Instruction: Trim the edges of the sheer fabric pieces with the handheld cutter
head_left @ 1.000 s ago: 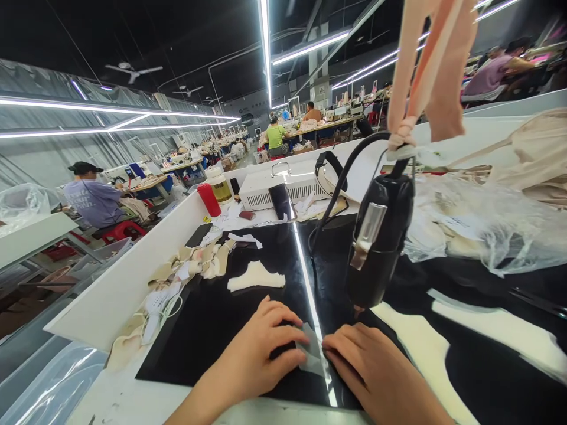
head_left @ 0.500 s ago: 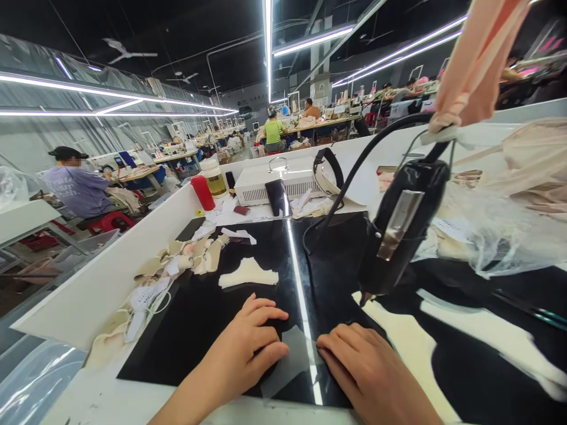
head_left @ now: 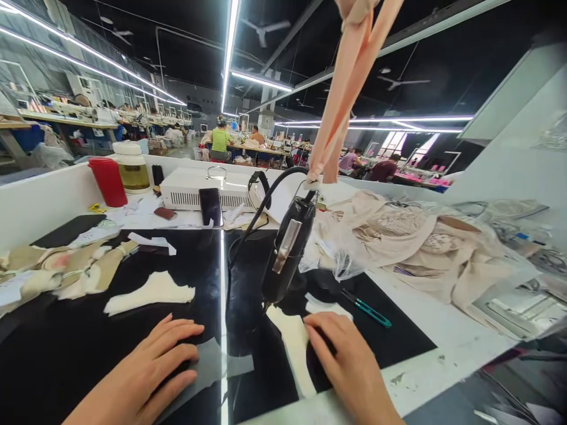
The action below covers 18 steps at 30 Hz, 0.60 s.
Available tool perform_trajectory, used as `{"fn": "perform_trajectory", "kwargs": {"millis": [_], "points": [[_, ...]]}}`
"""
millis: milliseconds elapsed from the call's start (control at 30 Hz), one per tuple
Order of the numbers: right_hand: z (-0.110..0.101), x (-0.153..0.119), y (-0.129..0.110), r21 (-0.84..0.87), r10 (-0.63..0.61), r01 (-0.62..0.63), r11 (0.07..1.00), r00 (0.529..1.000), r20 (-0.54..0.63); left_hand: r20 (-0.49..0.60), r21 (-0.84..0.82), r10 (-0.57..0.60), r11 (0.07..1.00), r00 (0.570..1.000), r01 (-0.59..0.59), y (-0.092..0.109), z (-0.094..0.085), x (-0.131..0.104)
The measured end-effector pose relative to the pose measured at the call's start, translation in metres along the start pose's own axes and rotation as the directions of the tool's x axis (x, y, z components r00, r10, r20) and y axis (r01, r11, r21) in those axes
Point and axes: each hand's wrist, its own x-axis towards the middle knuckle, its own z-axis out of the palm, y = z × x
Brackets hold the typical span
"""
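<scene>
My left hand (head_left: 162, 363) lies with fingers stretched out over a grey translucent piece of sheet material (head_left: 208, 369) on the black board. My right hand (head_left: 348, 357) is bent over the board, with a gap between thumb and fingers; its fingertips are at the right edge of a cream fabric piece (head_left: 293, 339). Whether they touch it I cannot tell. Just beyond those fingers shows part of a whitish piece (head_left: 325, 306). A black handheld device (head_left: 283, 254) hangs tip down by the cream piece's upper end. Another cream piece (head_left: 150, 292) lies beyond my left hand.
Teal snips (head_left: 370, 310) lie on the board (head_left: 390, 342) at the right. Beige garments (head_left: 425, 236) and clear plastic are heaped behind them. A phone (head_left: 210, 206) leans on a white box (head_left: 186, 189). Bra cups (head_left: 88, 265) lie at the left. Peach cloth strips (head_left: 341, 88) suspend the device.
The view has swung to the right. My right hand has left the grey piece's edge and crossed to the right side of the cream piece. My left hand stays at the grey piece.
</scene>
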Motion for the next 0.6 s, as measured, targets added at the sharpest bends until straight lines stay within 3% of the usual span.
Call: {"fn": "perform_trajectory", "kwargs": {"millis": [100, 200, 433, 600], "points": [[-0.001, -0.001, 0.029, -0.129, 0.022, -0.025, 0.991, 0.999, -0.026, -0.016, 0.042, 0.011, 0.999, 1.0, -0.011, -0.002, 0.004, -0.003], [0.005, -0.002, 0.042, -0.228, 0.005, -0.009, 0.974, 1.0, -0.018, -0.03, 0.062, 0.025, 0.998, 0.999, -0.024, -0.002, 0.006, -0.005], [0.012, -0.002, 0.042, -0.367, -0.038, 0.042, 0.929, 0.999, 0.017, -0.018, 0.057, 0.038, 0.998, 0.999, -0.037, 0.0, 0.002, -0.002], [0.014, -0.004, 0.045, -0.383, -0.043, 0.045, 0.923, 0.999, 0.015, -0.027, -0.041, 0.003, 0.999, 1.0, -0.004, 0.0, 0.0, -0.002]]}}
